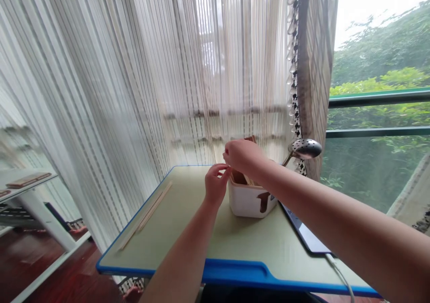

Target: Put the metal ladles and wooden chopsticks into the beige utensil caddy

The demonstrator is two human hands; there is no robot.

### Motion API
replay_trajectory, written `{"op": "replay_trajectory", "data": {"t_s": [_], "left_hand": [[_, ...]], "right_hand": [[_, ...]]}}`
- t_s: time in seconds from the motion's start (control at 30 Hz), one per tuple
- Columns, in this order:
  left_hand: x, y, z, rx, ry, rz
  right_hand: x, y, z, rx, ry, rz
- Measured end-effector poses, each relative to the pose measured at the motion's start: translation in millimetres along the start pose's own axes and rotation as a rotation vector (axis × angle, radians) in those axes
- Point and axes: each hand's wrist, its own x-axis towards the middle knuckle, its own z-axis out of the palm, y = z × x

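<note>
A white utensil holder with a brown patch stands on the table in front of me, and wooden utensils show inside it. My left hand is at its near-left rim, thumb and fingertips pinched together. Directly above the opening, my right hand is closed with its fingers curled close to the left fingertips. Whatever either hand grips is hidden or too thin to name. A metal slotted ladle leans out toward the right. Thin wooden chopsticks lie on the left part of the table.
The pale tabletop has a blue edge. A dark-framed tablet with a white cable lies at the right, under my right forearm. Striped string curtains hang behind, and a window with railings is at the right.
</note>
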Motion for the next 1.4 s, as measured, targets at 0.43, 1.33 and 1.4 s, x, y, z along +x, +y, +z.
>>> {"op": "replay_trajectory", "data": {"t_s": [0.43, 1.33, 1.4], "left_hand": [[5.3, -5.0, -3.2, -0.053, -0.118, -0.005], [-3.0, 9.2, -4.8, 0.197, 0.055, 0.142], [-4.5, 10.1, -5.4, 0.192, 0.057, 0.136]], "right_hand": [[8.7, -15.3, 1.9, -0.033, -0.159, 0.068], [14.8, -27.3, -7.5, -0.124, -0.176, 0.007], [16.0, -25.9, -5.4, -0.128, -0.182, 0.034]]}}
